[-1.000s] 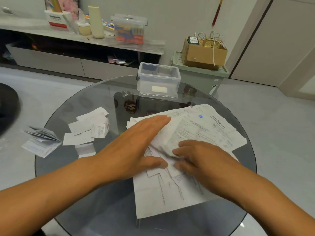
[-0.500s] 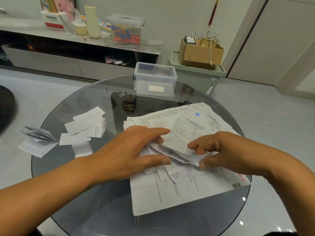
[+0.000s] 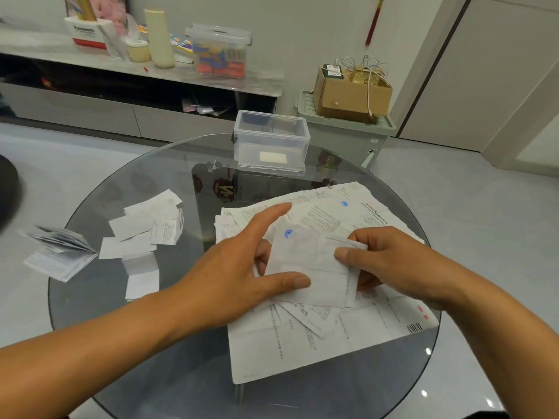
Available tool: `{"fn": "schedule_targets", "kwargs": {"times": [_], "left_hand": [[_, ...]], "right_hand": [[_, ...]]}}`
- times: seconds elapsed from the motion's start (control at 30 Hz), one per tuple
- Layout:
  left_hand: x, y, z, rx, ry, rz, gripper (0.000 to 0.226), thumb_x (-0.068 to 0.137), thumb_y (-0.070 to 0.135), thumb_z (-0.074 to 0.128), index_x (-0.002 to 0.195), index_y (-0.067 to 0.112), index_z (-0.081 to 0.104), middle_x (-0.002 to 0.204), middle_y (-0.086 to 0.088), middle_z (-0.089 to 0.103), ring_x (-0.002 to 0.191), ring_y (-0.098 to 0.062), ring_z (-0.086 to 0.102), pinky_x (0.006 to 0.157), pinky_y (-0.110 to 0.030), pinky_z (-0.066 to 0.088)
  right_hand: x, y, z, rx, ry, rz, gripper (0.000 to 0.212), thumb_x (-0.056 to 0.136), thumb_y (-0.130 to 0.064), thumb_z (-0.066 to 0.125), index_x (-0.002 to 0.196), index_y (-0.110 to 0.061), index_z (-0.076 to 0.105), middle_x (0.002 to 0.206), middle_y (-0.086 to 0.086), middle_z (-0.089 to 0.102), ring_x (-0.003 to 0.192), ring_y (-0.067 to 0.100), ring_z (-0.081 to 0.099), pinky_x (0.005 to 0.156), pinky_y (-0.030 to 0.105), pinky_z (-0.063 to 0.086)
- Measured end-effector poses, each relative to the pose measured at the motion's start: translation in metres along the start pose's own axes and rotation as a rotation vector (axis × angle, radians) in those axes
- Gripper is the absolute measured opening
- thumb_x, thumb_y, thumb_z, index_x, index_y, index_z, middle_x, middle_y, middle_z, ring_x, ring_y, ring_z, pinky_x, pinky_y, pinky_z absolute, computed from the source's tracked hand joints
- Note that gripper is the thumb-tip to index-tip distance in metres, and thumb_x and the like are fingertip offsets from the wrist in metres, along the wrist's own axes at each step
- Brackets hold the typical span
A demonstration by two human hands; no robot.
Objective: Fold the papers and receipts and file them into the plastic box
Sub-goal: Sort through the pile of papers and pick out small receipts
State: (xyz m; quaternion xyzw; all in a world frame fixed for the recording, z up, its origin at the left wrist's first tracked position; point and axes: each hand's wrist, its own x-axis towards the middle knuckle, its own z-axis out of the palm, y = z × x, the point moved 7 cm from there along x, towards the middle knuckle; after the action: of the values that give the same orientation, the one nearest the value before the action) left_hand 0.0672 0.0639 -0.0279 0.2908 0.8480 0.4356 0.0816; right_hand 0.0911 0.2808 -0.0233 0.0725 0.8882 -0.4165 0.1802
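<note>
Both hands on one receipt lifted off the paper pile, which sits on the near-right part of the round glass surface. Left hand: thumb on top of the receipt's lower edge, index finger stretched out straight over the pile, other fingers tucked under the slip, so it's pinching and steadying it. Right hand: thumb and curled fingers pinch the receipt's right end, prob to bring that end over for a fold. Looks like the fold step is only starting, no crease visible yet. Plastic box stands open at the far edge of the surface, well apart from the hands, w/ just a small pale item inside, so filing is mostly still to do. Small loose slips lie on the left part, and a fanned bundle of folded papers overhangs the left edge, likely sorted apart from the unfolded pile
</note>
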Motion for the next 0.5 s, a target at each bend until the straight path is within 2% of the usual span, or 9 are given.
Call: {"fn": "schedule_targets", "kwargs": {"times": [0.07,0.13,0.17,0.23,0.3,0.37,0.43,0.5], "left_hand": [[0.0,-0.002,0.002,-0.028,-0.027,-0.026,0.086,0.071,0.071,0.069,0.141,0.069,0.018,0.113,0.036,0.066,0.106,0.005,0.063,0.096,-0.026,0.052],[-0.001,-0.005,0.0,-0.039,-0.041,-0.041,0.081,0.075,0.061,0.074,0.138,0.07,0.024,0.124,0.032,0.064,0.112,0.003,0.063,0.1,-0.029,0.054],[-0.001,-0.006,-0.001,-0.045,-0.043,-0.035,0.077,0.08,0.053,0.075,0.137,0.071,0.027,0.12,0.029,0.066,0.108,0.002,0.064,0.096,-0.029,0.056],[-0.001,-0.008,-0.006,-0.015,-0.029,0.006,0.071,0.091,0.04,0.069,0.138,0.072,0.026,0.095,0.014,0.07,0.087,-0.007,0.066,0.08,-0.029,0.058],[-0.002,-0.007,-0.012,0.022,-0.011,0.038,0.069,0.098,0.035,0.058,0.143,0.07,0.02,0.078,0.004,0.063,0.074,-0.014,0.06,0.069,-0.033,0.054],[-0.003,-0.005,-0.02,0.017,0.008,0.064,0.066,0.1,0.038,0.049,0.149,0.065,0.014,0.081,0.012,0.066,0.077,-0.009,0.062,0.068,-0.027,0.051],[-0.004,-0.002,-0.029,0.083,0.034,0.111,0.066,0.096,0.044,0.046,0.151,0.062,0.013,0.092,0.023,0.067,0.091,-0.003,0.064,0.076,-0.019,0.051],[-0.005,0.0,-0.039,0.145,0.086,0.162,0.068,0.091,0.048,0.05,0.15,0.061,0.02,0.105,0.023,0.069,0.106,-0.006,0.063,0.09,-0.028,0.054]], "right_hand": [[0.001,-0.001,0.004,0.037,-0.036,0.012,0.038,0.103,-0.044,0.056,0.107,-0.011,0.075,0.101,-0.001,0.08,0.099,0.025,0.075,0.099,0.046,0.058],[-0.002,-0.002,0.007,0.102,-0.114,0.032,0.039,0.105,-0.042,0.052,0.111,-0.013,0.076,0.106,-0.002,0.08,0.104,0.024,0.074,0.102,0.041,0.056],[-0.004,-0.003,0.008,0.129,-0.142,0.045,0.037,0.106,-0.04,0.051,0.112,-0.014,0.077,0.107,-0.002,0.08,0.104,0.023,0.074,0.102,0.039,0.056],[-0.006,-0.001,0.007,0.186,-0.173,0.066,0.032,0.107,-0.032,0.051,0.114,-0.012,0.075,0.107,0.002,0.08,0.101,0.022,0.075,0.099,0.036,0.057],[-0.007,0.0,0.006,0.255,-0.181,0.048,0.03,0.107,-0.026,0.05,0.119,-0.009,0.073,0.112,0.007,0.079,0.105,0.026,0.073,0.102,0.041,0.055],[-0.01,-0.005,0.002,0.327,-0.211,-0.031,0.035,0.105,-0.027,0.049,0.127,-0.009,0.069,0.122,0.006,0.076,0.116,0.027,0.07,0.108,0.045,0.051],[-0.016,-0.017,-0.003,0.341,-0.254,-0.144,0.042,0.102,-0.035,0.05,0.133,-0.012,0.067,0.131,0.004,0.072,0.123,0.025,0.067,0.112,0.045,0.046],[-0.023,-0.028,-0.006,0.246,-0.292,-0.249,0.041,0.101,-0.038,0.056,0.134,-0.019,0.069,0.137,-0.001,0.068,0.129,0.022,0.063,0.114,0.045,0.044]]}}
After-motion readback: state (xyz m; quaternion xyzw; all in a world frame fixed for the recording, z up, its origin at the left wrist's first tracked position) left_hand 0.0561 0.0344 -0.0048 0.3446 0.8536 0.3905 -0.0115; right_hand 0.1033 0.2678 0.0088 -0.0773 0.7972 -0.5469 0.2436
